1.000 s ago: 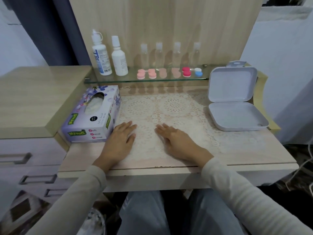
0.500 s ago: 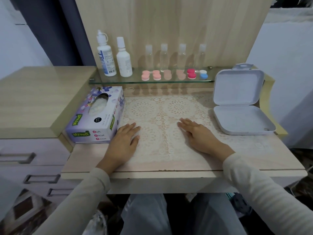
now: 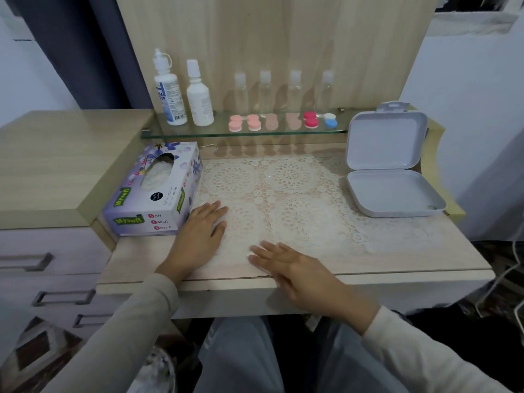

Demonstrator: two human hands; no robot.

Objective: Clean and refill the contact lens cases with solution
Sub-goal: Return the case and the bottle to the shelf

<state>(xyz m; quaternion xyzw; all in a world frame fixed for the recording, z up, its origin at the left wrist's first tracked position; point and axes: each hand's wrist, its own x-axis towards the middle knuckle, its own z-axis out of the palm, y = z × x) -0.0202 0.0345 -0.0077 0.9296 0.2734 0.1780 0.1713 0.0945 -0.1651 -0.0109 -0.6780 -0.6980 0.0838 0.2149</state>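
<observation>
In the head view, the left hand (image 3: pixel 202 232) lay flat and empty on the bench (image 3: pixel 411 251) beside the tissue box (image 3: pixel 153 191). The right hand (image 3: pixel 300 275) was spread open at the front edge, holding nothing. The contact lens cases (image 3: pixel 272 122) sat in a row on the glass shelf (image 3: pixel 215 132), right of the solution bottle (image 3: pixel 169 95). They looked light, stiff and probably slick when wet, so best pinched across the caps.

Home vanity desk, lace mat (image 3: pixel 283 199), tissue box (image 3: pixel 154 191), glass shelf (image 3: pixel 221 133), drawers (image 3: pixel 51 262)
</observation>
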